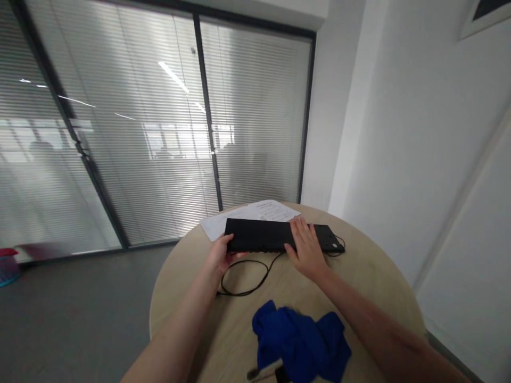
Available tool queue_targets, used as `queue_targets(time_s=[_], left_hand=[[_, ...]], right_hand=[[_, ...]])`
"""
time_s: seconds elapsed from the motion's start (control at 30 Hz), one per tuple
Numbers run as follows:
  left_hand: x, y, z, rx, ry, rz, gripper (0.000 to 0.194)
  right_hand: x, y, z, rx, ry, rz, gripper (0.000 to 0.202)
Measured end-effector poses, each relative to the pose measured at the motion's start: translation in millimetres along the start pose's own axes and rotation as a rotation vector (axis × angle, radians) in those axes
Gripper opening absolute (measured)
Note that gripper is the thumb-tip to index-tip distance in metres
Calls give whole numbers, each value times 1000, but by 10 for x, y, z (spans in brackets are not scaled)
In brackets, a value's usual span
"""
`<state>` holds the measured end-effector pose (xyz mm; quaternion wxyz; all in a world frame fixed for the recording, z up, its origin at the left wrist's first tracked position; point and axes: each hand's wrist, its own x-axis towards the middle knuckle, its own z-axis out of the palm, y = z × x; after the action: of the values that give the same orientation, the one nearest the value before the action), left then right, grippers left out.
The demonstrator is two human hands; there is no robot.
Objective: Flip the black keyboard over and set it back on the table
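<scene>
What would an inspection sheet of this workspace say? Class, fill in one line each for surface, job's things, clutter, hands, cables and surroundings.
Surface: round wooden table.
Job's things: black keyboard, lying flat.
Clutter: blue cloth at the near edge; papers behind the keyboard.
Hands: left hand grips the keyboard's left end; right hand rests flat on top.
Cables: black cable looped on the table.
Surroundings: glass partition with blinds; white wall.
</scene>
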<state>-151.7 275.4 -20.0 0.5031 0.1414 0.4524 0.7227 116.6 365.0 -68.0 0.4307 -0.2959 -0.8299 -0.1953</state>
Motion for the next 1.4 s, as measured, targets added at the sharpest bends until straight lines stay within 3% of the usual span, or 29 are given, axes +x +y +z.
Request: queue_targets(time_s=[0.13,0.27,0.33,0.67,0.77,0.83,0.97,1.03,1.4], left_hand=[[-23,20,28,12,5,15,33],[-51,28,44,0,5,30,33],[-62,28,44,0,8,32,34],[-51,75,19,7,36,33,33],[-54,93,14,0,31,34,34],[-60,95,13,-3,28,36,34],[-66,80,11,-6,21,44,36],[-59,74,5,-13,21,43,35],[-14,112,-34,-64,33,9,34]], right_hand=[[23,1,-8,13,-43,54,72],[23,-26,58,73,-277,73,63],[16,-31,82,92,-333,76,63],[33,43,-116,38,62,56,76],[49,16,-130,40,101,60,78],[46,-9,-87,66,1,51,76],[0,-44,36,139,-335,-21,70],[-23,-44,61,136,-363,-25,70],[67,-44,-181,24,112,15,80]])
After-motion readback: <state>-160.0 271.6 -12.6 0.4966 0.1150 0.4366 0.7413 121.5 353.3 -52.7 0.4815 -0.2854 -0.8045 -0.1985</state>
